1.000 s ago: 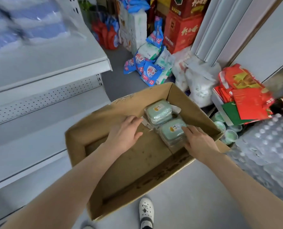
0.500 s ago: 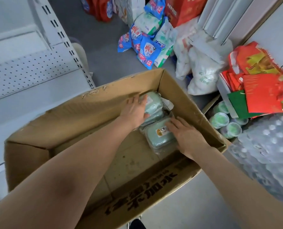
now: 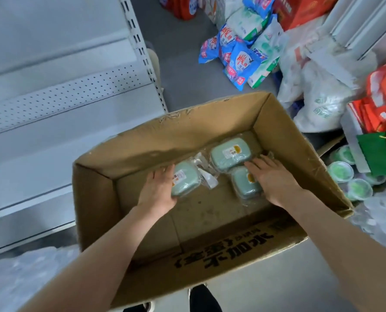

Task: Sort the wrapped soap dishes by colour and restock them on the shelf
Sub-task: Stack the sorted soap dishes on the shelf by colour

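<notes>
White shelf at left, beside the cardboard box. In the box: left hand cups a wrapped green soap dish, fingers loosely curled. Right hand lies flat, open, on another green dish near the right wall; a third dish touches it toward the far-right corner.

L hand: arm extended, fingers cupped, gripping | R hand: palm down, fingers spread flat
</notes>
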The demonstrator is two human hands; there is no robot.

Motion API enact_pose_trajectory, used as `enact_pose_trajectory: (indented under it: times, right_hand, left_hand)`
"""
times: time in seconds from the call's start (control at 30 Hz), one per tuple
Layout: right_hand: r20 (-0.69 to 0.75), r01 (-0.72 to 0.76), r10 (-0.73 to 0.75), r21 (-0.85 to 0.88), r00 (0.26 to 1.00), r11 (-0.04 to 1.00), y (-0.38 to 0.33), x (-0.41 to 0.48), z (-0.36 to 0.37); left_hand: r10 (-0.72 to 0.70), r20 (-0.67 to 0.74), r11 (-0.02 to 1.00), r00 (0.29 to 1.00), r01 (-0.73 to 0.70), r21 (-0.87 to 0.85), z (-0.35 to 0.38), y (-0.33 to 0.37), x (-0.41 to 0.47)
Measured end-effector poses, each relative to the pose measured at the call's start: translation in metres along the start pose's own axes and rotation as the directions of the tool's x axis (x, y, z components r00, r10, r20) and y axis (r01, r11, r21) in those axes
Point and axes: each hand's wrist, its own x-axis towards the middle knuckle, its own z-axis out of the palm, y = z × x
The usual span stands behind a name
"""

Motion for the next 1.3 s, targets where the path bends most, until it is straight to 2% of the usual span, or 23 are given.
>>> enact_pose_trajectory:
  times: [0.1, 0.2, 0.3, 0.37, 0.43, 0.5, 0.57, 0.67, 0.77, 0.83, 0.93, 1.07, 1.2, 1.3]
  right_hand:
    - [-0.068, 0.030, -0.030, -0.003, 0.997, 1.000, -0.019, 0.005, -0.012]
    - [-0.126, 0.043, -0.035, 0.065, 0.991, 0.997, -0.059, 0.014, -0.024]
    - [-0.153, 0.027, -0.005, 0.145, 0.988, 0.989, -0.104, 0.030, -0.017]
    - [-0.119, -0.021, 0.046, 0.199, 0.992, 0.980, -0.125, 0.040, -0.004]
    - [-0.053, -0.077, 0.089, 0.192, 0.995, 0.978, -0.138, 0.047, 0.009]
    - [-0.042, -0.093, 0.101, 0.168, 0.994, 0.981, -0.144, 0.050, 0.021]
    - [-0.063, -0.085, 0.095, 0.144, 0.994, 0.986, -0.146, 0.049, 0.029]
    - [-0.092, -0.076, 0.086, 0.107, 0.992, 0.991, -0.144, 0.047, 0.032]
    - [-0.123, -0.062, 0.069, 0.065, 0.990, 0.996, -0.142, 0.046, 0.031]
    - [-0.117, -0.042, 0.049, 0.058, 0.992, 0.997, -0.142, 0.046, 0.033]
    - [-0.116, -0.029, 0.036, 0.061, 0.993, 0.998, -0.141, 0.048, 0.035]
    - [-0.134, -0.036, 0.054, 0.138, 0.990, 0.990, -0.139, 0.043, 0.026]
    - [-0.216, -0.077, 0.122, 0.208, 0.969, 0.975, -0.140, 0.026, 0.009]
    - [-0.277, -0.087, 0.158, 0.252, 0.948, 0.964, -0.139, 0.007, -0.011]
  left_hand:
    - [-0.077, 0.056, 0.997, 0.995, 0.077, 0.011, 0.012, -0.033, -0.023]
    - [-0.170, 0.073, 0.985, 0.983, 0.170, 0.003, 0.022, -0.050, -0.035]
    - [-0.329, 0.145, 0.941, 0.933, 0.337, -0.034, 0.025, -0.057, -0.039]
    - [-0.400, 0.159, 0.908, 0.903, 0.414, -0.069, 0.027, -0.058, -0.040]
    - [-0.346, 0.139, 0.917, 0.928, 0.366, -0.157, 0.029, -0.055, -0.042]
    - [-0.239, 0.075, 0.947, 0.968, 0.250, -0.204, 0.028, -0.051, -0.047]
    - [-0.160, 0.033, 0.981, 0.987, 0.163, -0.109, 0.023, -0.050, -0.050]
    - [0.017, -0.010, 0.991, 1.000, -0.015, 0.132, 0.016, -0.054, -0.046]
    - [0.289, 0.075, 0.897, 0.954, -0.298, 0.327, 0.016, -0.060, -0.030]
    - [0.377, 0.157, 0.824, 0.913, -0.408, 0.393, 0.023, -0.062, -0.017]
    - [0.391, 0.195, 0.794, 0.900, -0.437, 0.422, 0.029, -0.060, -0.004]
    - [0.404, 0.073, 0.836, 0.912, -0.401, 0.374, 0.025, -0.059, -0.009]
    - [0.252, 0.090, 0.945, 0.964, -0.265, 0.191, 0.009, -0.058, -0.034]
    - [0.186, 0.052, 0.979, 0.981, -0.190, 0.075, -0.008, -0.056, -0.053]
